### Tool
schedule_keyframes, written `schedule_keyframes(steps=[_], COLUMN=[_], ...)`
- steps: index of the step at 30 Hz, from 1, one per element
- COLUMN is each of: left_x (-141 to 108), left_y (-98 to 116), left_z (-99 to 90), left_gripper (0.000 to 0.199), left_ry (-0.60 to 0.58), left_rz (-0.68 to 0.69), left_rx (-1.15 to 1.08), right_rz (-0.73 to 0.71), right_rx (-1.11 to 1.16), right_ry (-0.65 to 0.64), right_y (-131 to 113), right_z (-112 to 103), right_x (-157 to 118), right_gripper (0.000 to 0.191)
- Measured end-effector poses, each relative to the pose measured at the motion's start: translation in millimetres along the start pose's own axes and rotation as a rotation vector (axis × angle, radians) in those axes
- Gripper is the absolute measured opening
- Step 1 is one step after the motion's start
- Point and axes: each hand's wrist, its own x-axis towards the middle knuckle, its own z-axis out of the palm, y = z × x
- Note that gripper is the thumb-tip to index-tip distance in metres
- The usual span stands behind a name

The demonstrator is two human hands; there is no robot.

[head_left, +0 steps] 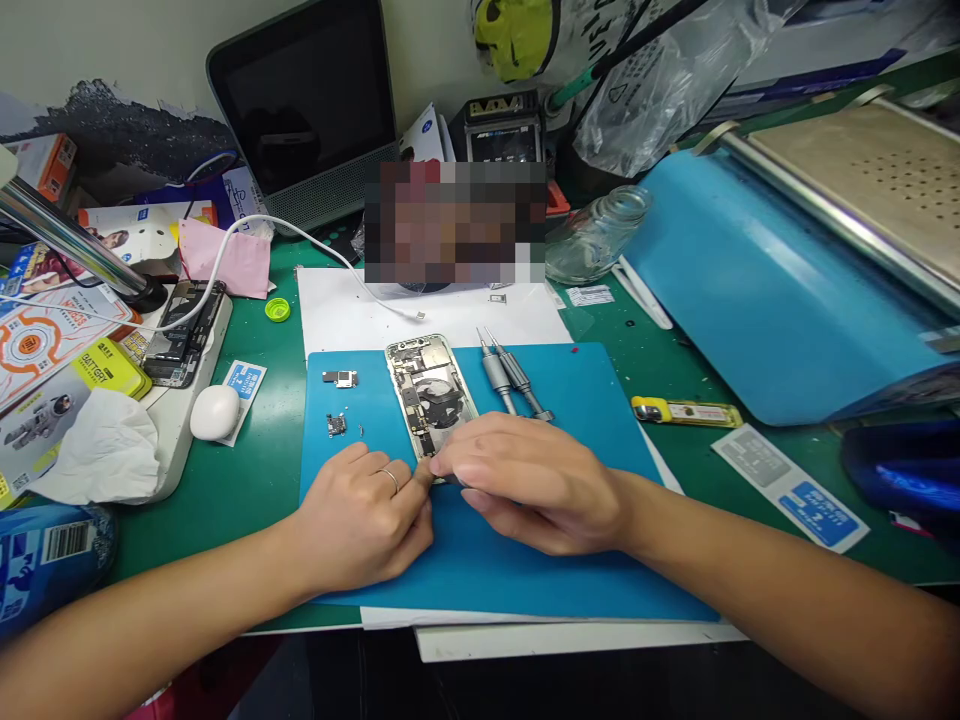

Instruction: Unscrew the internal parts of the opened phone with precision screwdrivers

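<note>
An opened smartphone [435, 385] lies on the blue mat [570, 570], its circuit board and inner parts exposed. My left hand [367, 515], with a ring on one finger, is closed at the phone's lower left corner, fingers curled and touching the edge. Over the lower end reaches my right hand [536, 480], its fingers pressed together; whatever they pinch is hidden. Left of the phone rest a small metal-plated part [340, 379], a second small part [337, 425] and a tiny piece [361, 430]. Two grey screwdrivers [506, 375] lie to its right.
A white cable [300, 232] arches over the left side. Beyond the mat are white paper [330, 310] and a glass jar [600, 235]. A yellow cutter [686, 412] lies to the right. Another opened phone [180, 340] and a white earbud case [214, 413] are at left.
</note>
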Motion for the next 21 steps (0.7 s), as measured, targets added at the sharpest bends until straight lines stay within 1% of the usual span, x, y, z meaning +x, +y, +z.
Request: schedule_keyframes(steps=[9, 14, 21], left_x=[-1.2, 0.4, -0.1], left_y=[1.1, 0.7, 1.1], left_z=[0.4, -0.4, -0.3], left_gripper=[0.023, 0.022, 0.022], left_ry=[0.009, 0.001, 0.003], left_rz=[0.001, 0.0, -0.001], left_rx=[0.001, 0.004, 0.001], right_rz=[0.014, 0.027, 0.011], right_rx=[-0.026, -0.03, -0.017], right_ry=[0.018, 0.034, 0.004], right_y=[0.4, 1.3, 0.8], right_z=[-0.1, 0.4, -1.0], right_x=[0.8, 1.2, 0.2], right_gripper=[0.054, 0.056, 0.057])
